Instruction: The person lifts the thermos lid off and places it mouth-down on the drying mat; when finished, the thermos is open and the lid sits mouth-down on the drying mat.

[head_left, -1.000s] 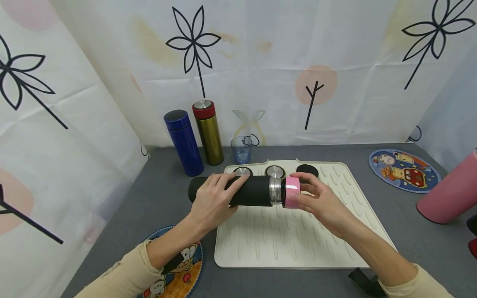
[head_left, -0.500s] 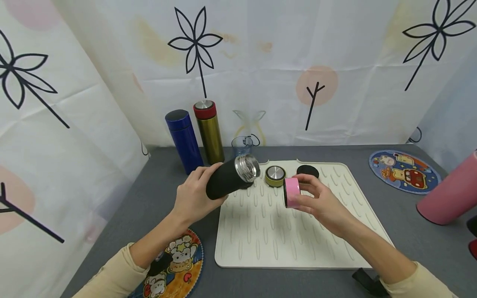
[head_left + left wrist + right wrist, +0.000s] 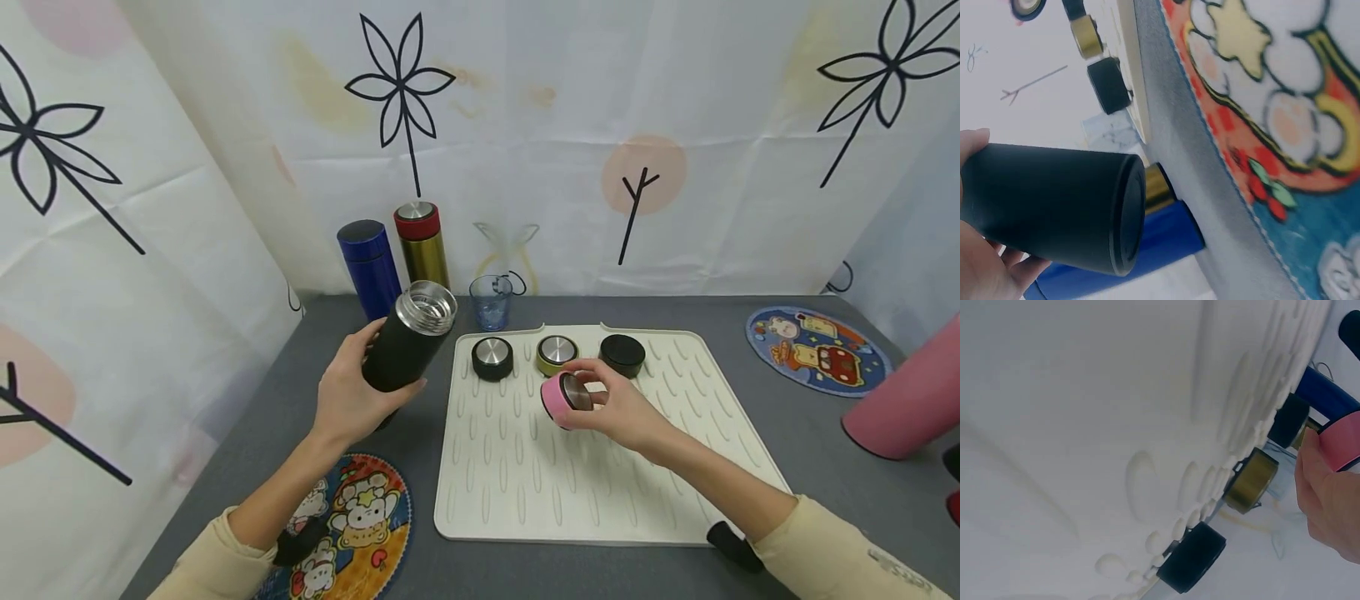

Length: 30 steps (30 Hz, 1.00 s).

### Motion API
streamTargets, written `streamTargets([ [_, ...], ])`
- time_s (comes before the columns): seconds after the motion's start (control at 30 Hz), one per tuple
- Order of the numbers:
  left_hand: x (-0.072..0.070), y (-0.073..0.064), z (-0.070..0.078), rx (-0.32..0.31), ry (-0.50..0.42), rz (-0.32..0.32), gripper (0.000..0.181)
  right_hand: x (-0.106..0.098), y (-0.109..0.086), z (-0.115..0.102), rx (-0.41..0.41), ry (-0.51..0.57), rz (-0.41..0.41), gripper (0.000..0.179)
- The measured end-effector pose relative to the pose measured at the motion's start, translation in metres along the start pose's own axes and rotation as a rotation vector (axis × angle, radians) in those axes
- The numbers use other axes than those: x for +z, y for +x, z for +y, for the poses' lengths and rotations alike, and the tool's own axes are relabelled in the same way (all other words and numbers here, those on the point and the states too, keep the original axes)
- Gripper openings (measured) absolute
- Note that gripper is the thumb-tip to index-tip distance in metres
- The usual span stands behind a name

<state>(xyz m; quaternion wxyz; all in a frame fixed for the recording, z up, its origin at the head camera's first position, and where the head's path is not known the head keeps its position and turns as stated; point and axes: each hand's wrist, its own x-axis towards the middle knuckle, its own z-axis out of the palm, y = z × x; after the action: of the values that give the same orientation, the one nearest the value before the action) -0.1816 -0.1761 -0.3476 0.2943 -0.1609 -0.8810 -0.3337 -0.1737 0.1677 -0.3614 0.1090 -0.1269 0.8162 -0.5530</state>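
Observation:
My left hand [image 3: 356, 387] grips a black thermos bottle [image 3: 401, 354], its bare steel mouth tilted up and to the right. In the left wrist view the flat base of this thermos [image 3: 1054, 206] shows, held clear of the table. My right hand [image 3: 622, 408] pinches a pink bottle lid [image 3: 558, 398] with a steel top, over the white draining mat [image 3: 525, 492]. Along the mat's far side lie a black lid with a steel top [image 3: 492, 358], a gold lid [image 3: 556, 354] and an all-black lid [image 3: 622, 355].
Behind my left hand stand a blue thermos [image 3: 369, 267] and a gold thermos with a red lid [image 3: 423, 250]. A blue glass cup [image 3: 491, 302] is by the mat's back edge. Round cartoon mats [image 3: 819, 350] lie at right and front left; a pink bottle [image 3: 903, 400] stands far right.
The black thermos has come away from the pink lid, moved left and tipped mouth up. My right hand has moved slightly left and turned the pink lid so its steel top shows.

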Motion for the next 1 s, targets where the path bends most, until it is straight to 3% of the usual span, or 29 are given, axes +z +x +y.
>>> streamTargets([
  [0.17, -0.01, -0.002, -0.011, -0.162, -0.11, 0.031, 0.086, 0.003, 0.011, 0.005, -0.064, -0.089, 0.008, 0.071],
  [0.37, -0.023, 0.001, -0.029, -0.379, -0.211, 0.05, 0.086, 0.004, 0.023, 0.009, -0.101, -0.083, -0.054, 0.068],
  [0.53, -0.031, 0.001, -0.043, -0.513, -0.281, 0.07, 0.089, 0.008, 0.032, 0.012, -0.105, -0.101, -0.083, 0.07],
  [0.67, -0.034, 0.0, -0.055, -0.565, -0.307, 0.108, 0.092, 0.013, 0.04, 0.016, -0.127, -0.125, -0.094, 0.073],
  [1.0, -0.038, 0.006, -0.089, -0.64, -0.272, 0.213, 0.092, 0.026, 0.054, 0.014, -0.207, -0.204, -0.119, 0.074],
])
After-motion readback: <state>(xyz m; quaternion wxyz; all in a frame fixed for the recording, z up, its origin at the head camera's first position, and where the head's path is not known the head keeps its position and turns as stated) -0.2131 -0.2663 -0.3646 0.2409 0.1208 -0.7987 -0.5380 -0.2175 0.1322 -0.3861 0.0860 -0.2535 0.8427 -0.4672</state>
